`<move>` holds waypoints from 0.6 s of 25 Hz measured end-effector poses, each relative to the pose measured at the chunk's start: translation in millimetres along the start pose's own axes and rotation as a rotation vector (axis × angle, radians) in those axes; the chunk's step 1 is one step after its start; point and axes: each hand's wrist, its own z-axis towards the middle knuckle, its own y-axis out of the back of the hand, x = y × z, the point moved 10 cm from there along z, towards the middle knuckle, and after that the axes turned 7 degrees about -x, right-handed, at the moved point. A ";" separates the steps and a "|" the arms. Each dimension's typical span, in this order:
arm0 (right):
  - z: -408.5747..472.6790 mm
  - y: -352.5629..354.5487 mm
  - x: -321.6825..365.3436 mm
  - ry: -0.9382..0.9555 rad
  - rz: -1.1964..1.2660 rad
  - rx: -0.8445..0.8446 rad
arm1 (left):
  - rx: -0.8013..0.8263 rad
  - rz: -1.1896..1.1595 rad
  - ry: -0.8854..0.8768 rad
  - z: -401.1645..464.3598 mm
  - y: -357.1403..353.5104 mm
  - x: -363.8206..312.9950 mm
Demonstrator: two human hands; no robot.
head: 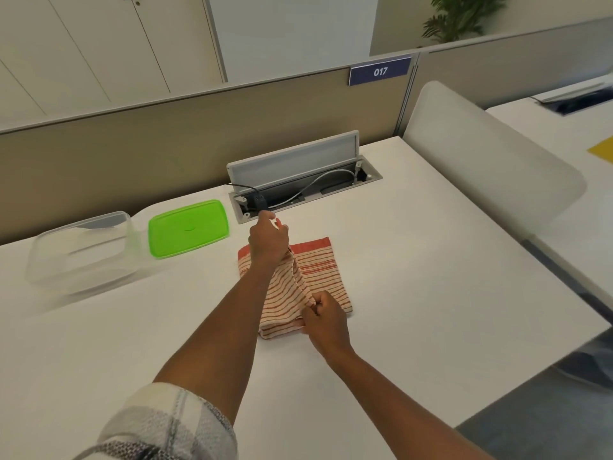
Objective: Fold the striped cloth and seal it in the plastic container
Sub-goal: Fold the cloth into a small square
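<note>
1. Fingers, right hand (326, 318): pinched together on the near end of a raised fold edge of the striped cloth (318, 277).
2. Fingers, left hand (268, 239): closed on the far end of the same edge, near the cloth's red-banded hem; exact pinch partly hidden by the back of the hand.
3. Striped cloth: already doubled over, lying on the worktop (431, 293) between the two hands, the held edge stretched between them and lifted slightly.
4. Handling, judged: light, limp, not fragile or slippery; it sags wherever unsupported, so corners and fold edges are the best holds, both ends at once.
5. Plastic container (83, 254): clear, open, apparently empty, well to the left of the cloth.
6. Green lid (189, 227): flat on the worktop just beside the container, between it and the left hand.
7. Sealing not yet begun.
</note>
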 end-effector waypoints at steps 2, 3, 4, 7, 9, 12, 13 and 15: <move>8.9 10.1 -15.0 -0.031 -0.011 0.004 | 0.020 0.011 0.012 -4.5 -19.4 -5.1; 13.0 14.3 -21.7 -0.044 -0.020 0.007 | 0.031 0.017 0.013 -6.0 -29.0 -6.8; 16.8 17.2 -28.5 -0.058 -0.030 0.010 | 0.042 0.025 0.010 -7.2 -37.6 -7.8; 26.9 24.8 -45.8 -0.104 -0.062 0.025 | 0.069 0.039 -0.007 -12.2 -61.0 -10.5; 31.9 30.1 -55.7 -0.143 -0.072 0.035 | 0.087 0.057 -0.009 -15.0 -73.3 -9.8; 38.2 33.4 -69.9 -0.189 -0.103 0.054 | 0.123 0.072 -0.006 -17.0 -88.8 -5.2; 39.1 33.3 -74.4 -0.205 -0.128 0.061 | 0.139 0.070 -0.007 -18.3 -94.0 -3.4; 40.1 34.4 -81.1 -0.235 -0.181 0.058 | 0.187 0.065 -0.007 -22.4 -104.0 0.1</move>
